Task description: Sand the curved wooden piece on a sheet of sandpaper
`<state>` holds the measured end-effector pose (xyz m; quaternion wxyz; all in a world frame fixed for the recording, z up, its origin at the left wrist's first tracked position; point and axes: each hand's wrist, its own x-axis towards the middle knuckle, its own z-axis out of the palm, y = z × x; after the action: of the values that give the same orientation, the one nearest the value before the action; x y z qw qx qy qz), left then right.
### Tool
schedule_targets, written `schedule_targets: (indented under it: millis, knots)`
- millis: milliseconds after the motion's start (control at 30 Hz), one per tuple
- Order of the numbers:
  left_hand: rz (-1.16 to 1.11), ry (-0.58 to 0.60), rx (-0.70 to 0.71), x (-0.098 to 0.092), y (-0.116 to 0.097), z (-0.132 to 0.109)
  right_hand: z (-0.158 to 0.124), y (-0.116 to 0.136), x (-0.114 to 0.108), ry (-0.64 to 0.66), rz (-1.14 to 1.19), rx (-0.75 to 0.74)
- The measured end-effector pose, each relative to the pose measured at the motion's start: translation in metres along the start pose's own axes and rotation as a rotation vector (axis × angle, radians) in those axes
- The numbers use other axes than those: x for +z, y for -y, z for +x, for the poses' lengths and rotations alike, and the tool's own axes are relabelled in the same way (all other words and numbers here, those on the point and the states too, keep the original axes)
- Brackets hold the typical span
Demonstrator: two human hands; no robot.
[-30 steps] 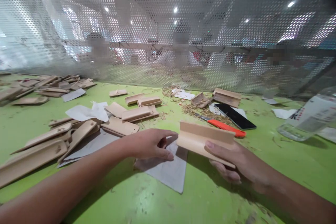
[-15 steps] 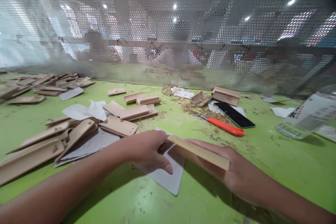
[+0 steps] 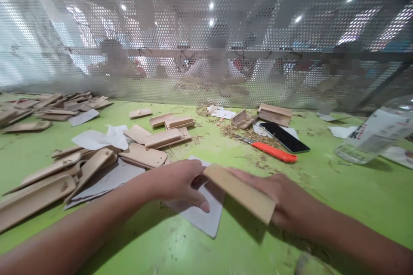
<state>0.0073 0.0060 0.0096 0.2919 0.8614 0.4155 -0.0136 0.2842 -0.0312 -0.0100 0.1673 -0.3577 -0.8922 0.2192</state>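
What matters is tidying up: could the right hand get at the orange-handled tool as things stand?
Probably not yet: the right hand holds a tan piece, though the way to the orange-handled tool looks free.

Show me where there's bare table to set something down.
The widest mostly bare patch of green table lies between the right forearm and the bottle. A smaller one lies nearer than the white sheet, between right and left forearm. Crowded: the left side, with wooden pieces, and the far middle, with shavings, orange-handled knife and phone.
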Motion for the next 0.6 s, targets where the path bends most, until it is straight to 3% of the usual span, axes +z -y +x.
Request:
schedule_targets:
  millis: [133, 300, 400, 600]
  knots:
    - [0.029, -0.01, 0.015, 0.0, -0.001, 0.0, 0.003, -0.002, -0.001, 0.153, 0.032, -0.08]
    - [0.042, -0.026, -0.008, -0.001, -0.001, -0.002, 0.006, -0.017, -0.003, 0.099, -0.117, -0.049]
    - [0.055, -0.057, 0.107, -0.001, 0.003, -0.002, 0.006, -0.024, -0.004, 0.089, -0.027, -0.02]
    - [-0.034, 0.017, 0.16, 0.002, 0.011, -0.003, 0.009, -0.025, -0.012, 0.022, 0.115, 0.077]
